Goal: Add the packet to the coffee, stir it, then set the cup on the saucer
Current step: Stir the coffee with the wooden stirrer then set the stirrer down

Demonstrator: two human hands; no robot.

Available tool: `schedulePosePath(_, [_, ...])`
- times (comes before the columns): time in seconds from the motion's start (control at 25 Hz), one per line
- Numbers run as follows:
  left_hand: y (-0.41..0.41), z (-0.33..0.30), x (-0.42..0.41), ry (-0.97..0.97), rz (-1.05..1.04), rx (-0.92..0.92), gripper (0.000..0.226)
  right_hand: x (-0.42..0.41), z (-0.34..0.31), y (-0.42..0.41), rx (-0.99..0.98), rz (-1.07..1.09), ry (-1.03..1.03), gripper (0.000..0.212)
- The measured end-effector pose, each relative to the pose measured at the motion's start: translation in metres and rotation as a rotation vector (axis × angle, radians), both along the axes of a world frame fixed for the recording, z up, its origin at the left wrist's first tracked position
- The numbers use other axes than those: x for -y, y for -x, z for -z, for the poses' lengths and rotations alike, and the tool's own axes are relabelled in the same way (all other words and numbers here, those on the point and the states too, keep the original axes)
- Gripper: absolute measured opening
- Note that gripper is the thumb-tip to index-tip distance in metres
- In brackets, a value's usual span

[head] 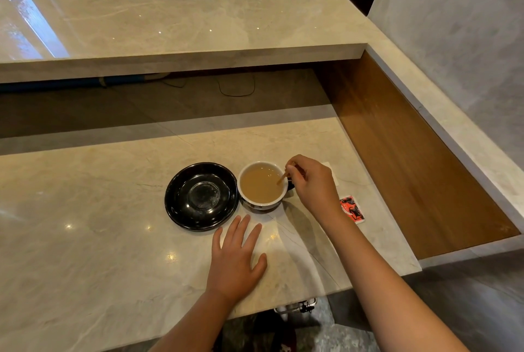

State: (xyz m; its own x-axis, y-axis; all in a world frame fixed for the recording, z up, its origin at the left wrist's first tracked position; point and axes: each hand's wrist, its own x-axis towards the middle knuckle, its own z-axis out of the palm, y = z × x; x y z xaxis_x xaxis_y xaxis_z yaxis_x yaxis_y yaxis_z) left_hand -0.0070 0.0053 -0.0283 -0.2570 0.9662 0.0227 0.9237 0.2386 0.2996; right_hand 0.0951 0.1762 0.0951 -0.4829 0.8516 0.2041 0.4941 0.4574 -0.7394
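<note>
While the right hand (pixel 310 184) pinches a stirrer (pixel 282 179) in the milky coffee, the cup (pixel 262 184) stands on the bench (pixel 85 238) touching the empty saucer (pixel 201 196) at centre frame; the left hand (pixel 236 261) rests flat and the packet (pixel 351 208) lies aside, so placing remains.

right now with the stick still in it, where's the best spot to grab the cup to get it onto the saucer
Probably by the dark handle on the cup's right side, coming in from the right. The right hand, pinching the stir stick, already sits over it. The saucer blocks the left side, and the cup is full, so keep it level.
</note>
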Motion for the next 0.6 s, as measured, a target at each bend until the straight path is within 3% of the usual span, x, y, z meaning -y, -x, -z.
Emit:
schedulePosePath(0.16, [0.0,0.0,0.001,0.0,0.001,0.005,0.059,0.003,-0.005,0.003,0.017,0.008,0.101,0.014])
schedulePosePath(0.4, [0.0,-0.002,0.0,-0.007,-0.001,0.001,0.058,0.016,0.016,0.013,-0.433,0.256,0.551,0.016])
schedulePosePath(0.6, [0.0,-0.002,0.0,-0.002,-0.008,-0.004,0.058,0.019,0.027,0.023,-0.628,0.383,0.577,0.017])
